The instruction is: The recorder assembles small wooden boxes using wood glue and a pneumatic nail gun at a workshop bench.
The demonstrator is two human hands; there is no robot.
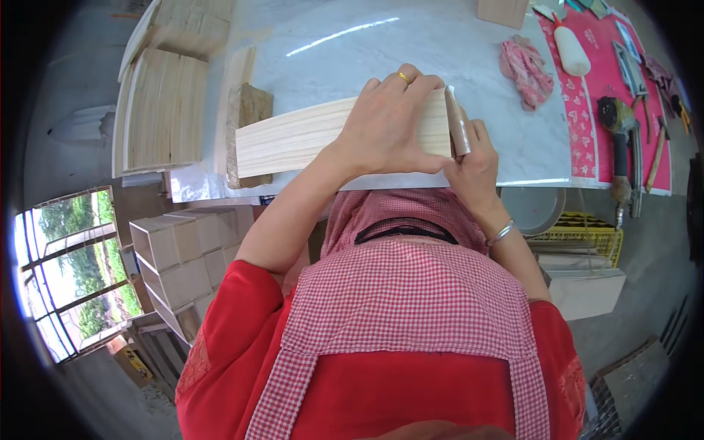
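A long pale wooden piece (293,136), possibly a box, lies across the front of the table, its left end against a rough wooden block (249,110). My left hand (389,121) grips it near the right end, fingers over the far edge and thumb on the near side. At that end stands a thin, flat brown piece (457,125) with a shiny edge, touching or almost touching the wood. My right hand (475,161) has its fingers closed round the brown piece from the right. Its exact kind is not clear, and its lower part is hidden.
Stacked pale boards (165,110) stand at the table's left. Toward the right lie a pink rag (526,72), a white squeeze bottle (572,51), a power or air tool (620,139) and a hammer (658,150). Wooden boxes (183,249) are stacked below left; a yellow crate (587,227) sits below right.
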